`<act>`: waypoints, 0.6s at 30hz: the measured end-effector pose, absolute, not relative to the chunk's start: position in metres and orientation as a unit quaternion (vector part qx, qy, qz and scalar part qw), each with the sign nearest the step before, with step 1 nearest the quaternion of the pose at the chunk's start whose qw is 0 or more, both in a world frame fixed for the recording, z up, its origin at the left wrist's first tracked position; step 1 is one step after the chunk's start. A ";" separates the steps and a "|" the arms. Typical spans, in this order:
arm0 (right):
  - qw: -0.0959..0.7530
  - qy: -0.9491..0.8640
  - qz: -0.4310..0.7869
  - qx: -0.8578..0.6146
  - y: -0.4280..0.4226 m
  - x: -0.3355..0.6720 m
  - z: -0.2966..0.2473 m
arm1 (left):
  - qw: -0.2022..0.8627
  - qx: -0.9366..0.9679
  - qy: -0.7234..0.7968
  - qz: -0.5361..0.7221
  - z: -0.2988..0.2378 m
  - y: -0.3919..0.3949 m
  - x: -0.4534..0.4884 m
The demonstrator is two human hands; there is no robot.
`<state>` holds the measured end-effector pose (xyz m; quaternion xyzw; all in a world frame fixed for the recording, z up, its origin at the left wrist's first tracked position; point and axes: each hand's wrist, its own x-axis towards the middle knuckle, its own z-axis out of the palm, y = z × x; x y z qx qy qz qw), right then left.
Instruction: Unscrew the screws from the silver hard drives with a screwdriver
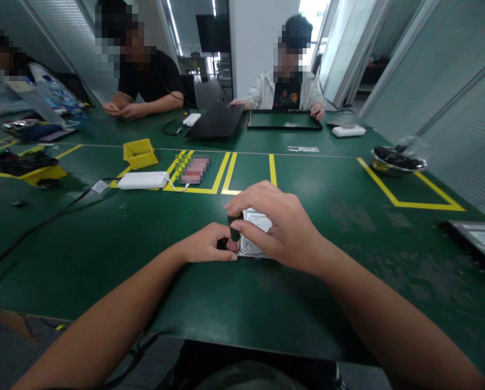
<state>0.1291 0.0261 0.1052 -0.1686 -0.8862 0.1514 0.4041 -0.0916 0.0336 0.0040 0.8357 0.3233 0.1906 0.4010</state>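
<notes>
On the green table lies a silver hard drive with a white label, partly covered by my right hand. My right hand is closed around the short dark handle of a screwdriver, held upright over the drive's left edge. The tip of the screwdriver cannot be made out. At the drive's left side, my left hand grips its edge between thumb and fingers, close under the screwdriver. Some of the left fingertips are hidden.
A white power strip and a yellow bin sit ahead on the left. A bowl of dark parts stands at right, with a dark-edged device nearer. Across the table, a person handles a black panel and frame.
</notes>
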 end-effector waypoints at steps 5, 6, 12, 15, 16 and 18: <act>0.389 -0.893 0.176 -0.140 0.025 0.131 0.106 | 0.399 0.837 0.325 0.186 0.005 0.032 -0.091; 0.387 -0.894 0.181 -0.137 0.024 0.131 0.106 | 0.397 0.837 0.328 0.184 0.005 0.032 -0.091; 0.407 -0.884 0.169 -0.155 0.023 0.129 0.105 | 0.384 0.838 0.342 0.181 0.007 0.030 -0.091; 0.412 -0.881 0.168 -0.162 0.024 0.128 0.105 | 0.379 0.842 0.342 0.175 0.007 0.031 -0.091; 0.411 -0.881 0.171 -0.160 0.025 0.128 0.105 | 0.380 0.842 0.340 0.173 0.007 0.032 -0.091; 0.409 -0.882 0.177 -0.153 0.025 0.128 0.105 | 0.388 0.839 0.339 0.174 0.006 0.032 -0.091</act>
